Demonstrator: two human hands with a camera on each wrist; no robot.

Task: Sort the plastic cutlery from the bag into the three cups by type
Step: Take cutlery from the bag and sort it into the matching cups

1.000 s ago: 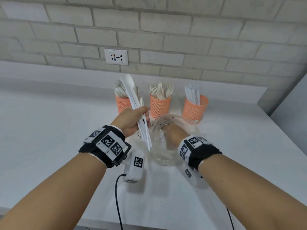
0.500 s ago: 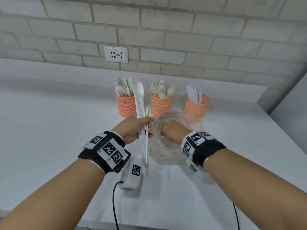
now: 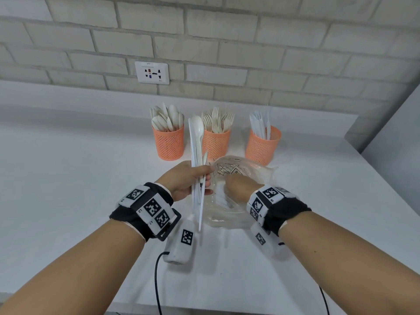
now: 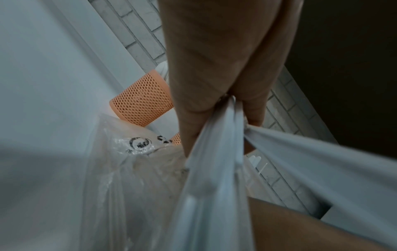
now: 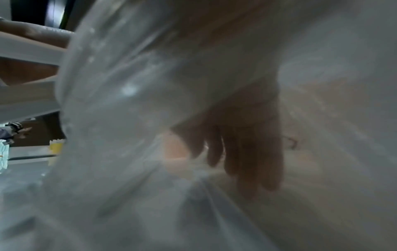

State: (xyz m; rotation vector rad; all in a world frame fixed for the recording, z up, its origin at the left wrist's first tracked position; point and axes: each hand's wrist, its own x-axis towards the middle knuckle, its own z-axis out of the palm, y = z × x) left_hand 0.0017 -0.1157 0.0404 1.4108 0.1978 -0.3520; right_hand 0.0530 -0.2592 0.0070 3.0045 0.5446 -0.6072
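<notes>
We see the left hand (image 3: 185, 181) gripping a bundle of white cutlery (image 3: 197, 164) upright, fingers + thumb curled round the handles; a spoon bowl tops the bundle, tips hang below the fist. In the left wrist view the fingers (image 4: 193, 118) pinch the same handles (image 4: 217, 161). Vs 0.5 s ago the bundle stands straighter, and vs 1 s ago it's no longer tilted toward the spoon cup.

The right hand (image 3: 241, 185) is inside the clear bag (image 3: 256, 171), as before. Right wrist view shows fingers (image 5: 253, 163) fairly straight through the film (image 5: 128, 118), blurry, so we can't tell if they grip anything.

The bag lies on the bench (image 3: 68, 178) just in front of the cups, touching or nearly touching the right one; a few white pieces still show inside it.

Three orange mesh cups in a row near the back edge, same spots as earlier: spoon cup (image 3: 168, 144) left, fork cup (image 3: 216, 144) mid, knife cup (image 3: 262, 147) right, each w/ its own type standing in it.

Wall socket (image 3: 151, 72) on the brick wall behind.
</notes>
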